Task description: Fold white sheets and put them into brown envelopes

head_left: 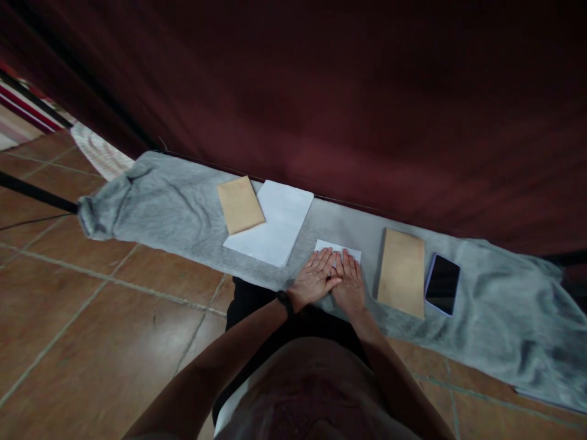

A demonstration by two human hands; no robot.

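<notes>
Head view: a narrow, grey cloth-covered tabletop (183, 201) runs across the frame before a dark red curtain (343, 122).
Left hand: the left hand (315, 275), with a dark band (285, 302) at the wrist, lies palm down, fingers extended.
Right hand: the right hand (349, 281) lies likewise flat, together with the left, their fingers touching.
Small white paper: the small white paper (354, 252) lies beneath the fingers of both hands; its upper edge shows beyond them.
Left of hands: white sheets (280, 226), overlapped at one side by a smaller brown paper piece (241, 206).
Right of hands: a larger brown paper piece (402, 272), with a phone (443, 284), dark screen upward, just beside it.
Below: tiled floor (114, 318).
</notes>
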